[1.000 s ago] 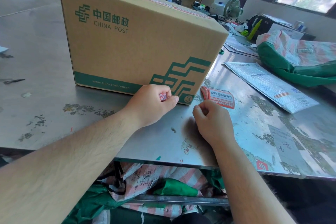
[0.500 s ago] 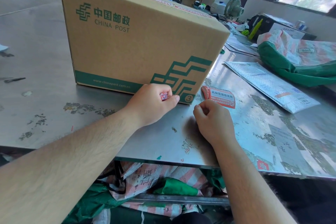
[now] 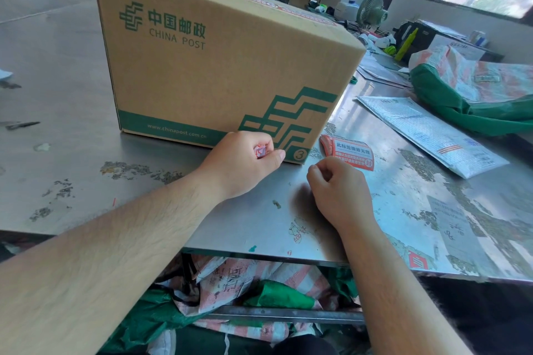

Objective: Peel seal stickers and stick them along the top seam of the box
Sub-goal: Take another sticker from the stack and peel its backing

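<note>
Head view: below the table's near edge lie striped and green bags. Both bare forearms reach forward over the steel table.

The right grip rests on the tabletop, clenched, knuckles up, thumb against the forefinger. Whether it pinches anything is hidden.

The left grip is a little farther on, back of the hand up, at the lower front edge of the box. Its fingers are curled round a crumpled red-and-white scrap.

Just beyond the right grip a sticker stack lies flat on the table, beside the box's near right corner. The box stands closed, with seam stickers in a row along its top.

To the right lie an envelope and a green sack, with a fan far behind.
</note>
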